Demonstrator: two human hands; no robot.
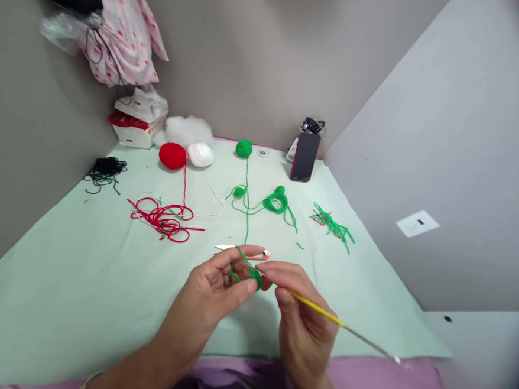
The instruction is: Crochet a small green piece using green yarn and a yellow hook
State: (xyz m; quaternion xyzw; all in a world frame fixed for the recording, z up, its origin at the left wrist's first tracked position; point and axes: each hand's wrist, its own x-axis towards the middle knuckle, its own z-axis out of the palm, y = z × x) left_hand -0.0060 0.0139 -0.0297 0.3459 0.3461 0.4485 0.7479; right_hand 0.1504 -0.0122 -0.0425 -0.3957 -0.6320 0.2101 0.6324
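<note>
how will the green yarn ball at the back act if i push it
The green yarn ball would probably roll, since it looks rounded and sits on a flat surface. Being wound yarn, it is likely light and slightly squashy. The strand running toward the left hand might drag or unwind.
</note>
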